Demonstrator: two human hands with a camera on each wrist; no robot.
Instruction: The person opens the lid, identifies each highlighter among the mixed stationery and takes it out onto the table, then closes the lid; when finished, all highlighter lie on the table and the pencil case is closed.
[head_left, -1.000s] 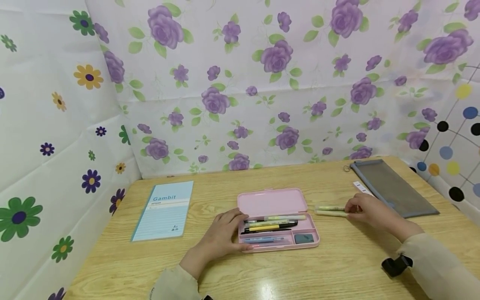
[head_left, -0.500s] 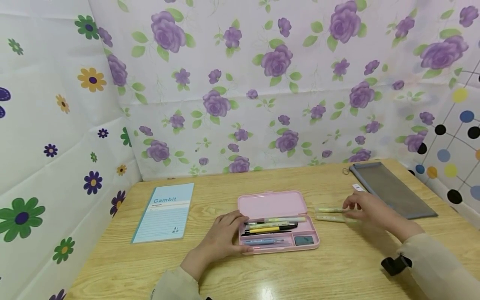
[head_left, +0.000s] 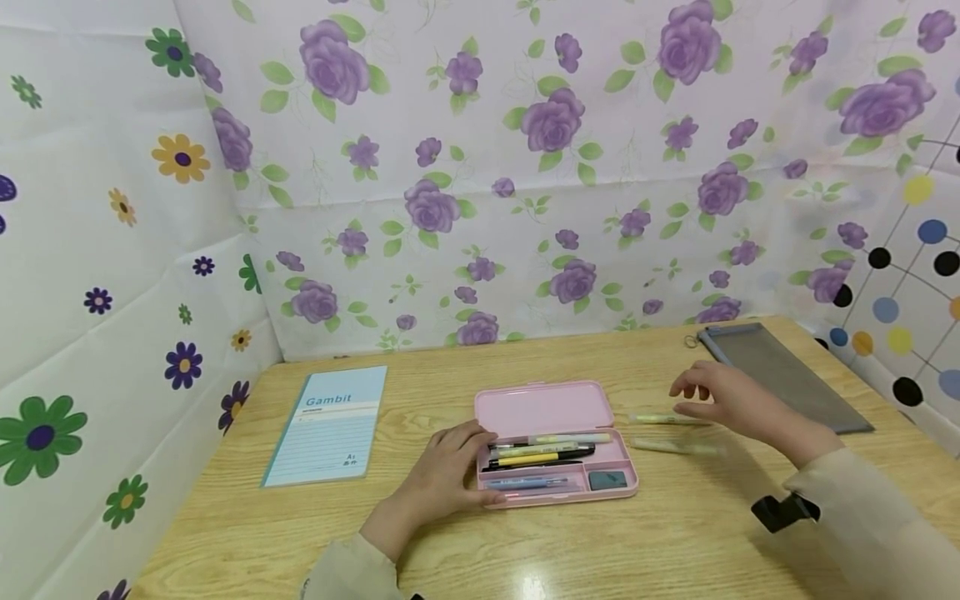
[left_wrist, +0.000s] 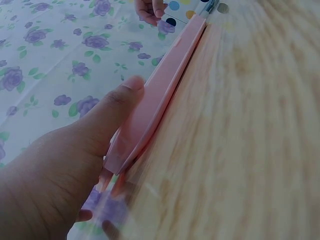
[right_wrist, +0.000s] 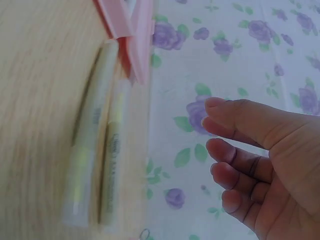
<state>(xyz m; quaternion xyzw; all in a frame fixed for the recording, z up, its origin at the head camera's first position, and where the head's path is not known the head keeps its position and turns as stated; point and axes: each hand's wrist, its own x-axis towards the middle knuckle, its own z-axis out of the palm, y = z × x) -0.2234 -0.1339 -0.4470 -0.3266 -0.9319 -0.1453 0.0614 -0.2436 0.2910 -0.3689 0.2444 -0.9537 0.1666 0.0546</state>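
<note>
An open pink pencil case (head_left: 543,408) lies on the table, holding several pens, a yellow-and-black marker (head_left: 542,457) among them, and a dark blue-green eraser (head_left: 607,480) in its small front compartment. My left hand (head_left: 442,468) holds the case's left end, its thumb (left_wrist: 125,95) against the front wall and its fingers at the back. Two pale yellow highlighters, a rear one (head_left: 654,418) and a front one (head_left: 671,447), lie apart to the case's right. Above them hovers my right hand (head_left: 738,404), fingers loosely bent and holding nothing.
A light blue notebook (head_left: 326,425) lies at the left of the table (head_left: 420,550). At the right is a grey mesh zip pouch (head_left: 795,379) with a ring at its corner. Patterned cloth (head_left: 420,275) stands behind the table.
My right hand has let go of the highlighters and risen above them. The two highlighters now lie farther apart, with more of each showing. My left hand has stayed on the case.
</note>
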